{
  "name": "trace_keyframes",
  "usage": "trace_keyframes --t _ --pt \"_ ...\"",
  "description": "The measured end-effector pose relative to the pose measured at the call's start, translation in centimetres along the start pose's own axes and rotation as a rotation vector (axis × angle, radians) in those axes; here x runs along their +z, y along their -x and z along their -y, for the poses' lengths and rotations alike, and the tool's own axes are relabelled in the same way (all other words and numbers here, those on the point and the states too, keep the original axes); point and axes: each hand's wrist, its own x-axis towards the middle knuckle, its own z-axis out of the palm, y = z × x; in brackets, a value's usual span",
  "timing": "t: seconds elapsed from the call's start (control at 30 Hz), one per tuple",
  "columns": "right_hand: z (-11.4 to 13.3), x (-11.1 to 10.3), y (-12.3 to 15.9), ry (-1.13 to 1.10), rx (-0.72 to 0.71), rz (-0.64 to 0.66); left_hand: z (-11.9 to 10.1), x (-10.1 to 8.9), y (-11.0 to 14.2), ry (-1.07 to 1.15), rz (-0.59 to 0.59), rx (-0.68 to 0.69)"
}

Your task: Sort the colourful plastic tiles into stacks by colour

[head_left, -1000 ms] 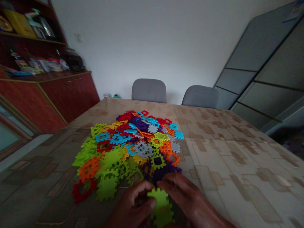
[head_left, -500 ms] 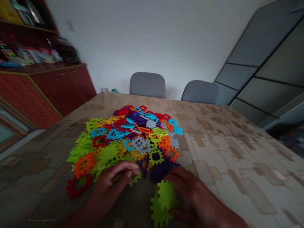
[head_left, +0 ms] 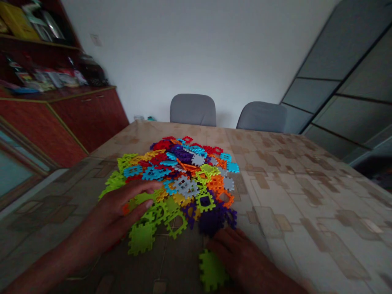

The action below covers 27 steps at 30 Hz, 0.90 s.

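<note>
My left hand [head_left: 125, 208] is over the left front of a pile of coloured interlocking plastic tiles. Its thumb and fingers are apart, above lime green tiles, with nothing seen between them. My right hand [head_left: 241, 257] is at the near side of the pile, with its fingers curled over the far edge of a lime green tile [head_left: 211, 271]. Those fingertips are partly hidden beside a dark purple tile [head_left: 211, 220]. A solid lime green tile [head_left: 141, 239] and a lime green frame tile [head_left: 177, 223] lie between my hands. Grey windowed tiles [head_left: 184, 185] rest mid-pile.
The pile lies on a table with a patterned cover [head_left: 294, 196]. Beyond its far edge stand two grey chairs [head_left: 192, 109] [head_left: 261, 117]. A red-brown cabinet [head_left: 88, 118] is at the left, and grey panelled doors [head_left: 327, 96] are at the right.
My left hand has moved left and away over the pile, uncovering lime green tiles. My right hand has shifted over the lime green tiles, where two overlapping ones showed before. The view has turned slightly left.
</note>
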Motion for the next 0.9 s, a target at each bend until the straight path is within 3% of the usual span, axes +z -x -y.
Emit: trace_keyframes --t 0.13,0.3,0.47,0.63,0.9 --pt "-0.6 1.6 -0.3 0.047 -0.036 -0.068 2.9 -1.0 1.7 -0.210 0.159 -0.039" --pt "-1.1 2.7 -0.5 0.136 -0.098 -0.188 3.5 0.4 4.4 -0.368 0.291 0.106" --pt "-1.3 2.8 -0.4 0.171 -0.127 -0.231 2.8 1.9 4.9 -0.409 0.271 0.145" --pt "-0.9 2.2 -0.6 0.166 -0.141 -0.182 2.0 2.5 4.6 -0.382 0.267 0.147" --pt "-0.6 1.9 -1.0 0.126 -0.121 -0.174 2.0 -0.1 3.0 -0.280 0.191 0.099"
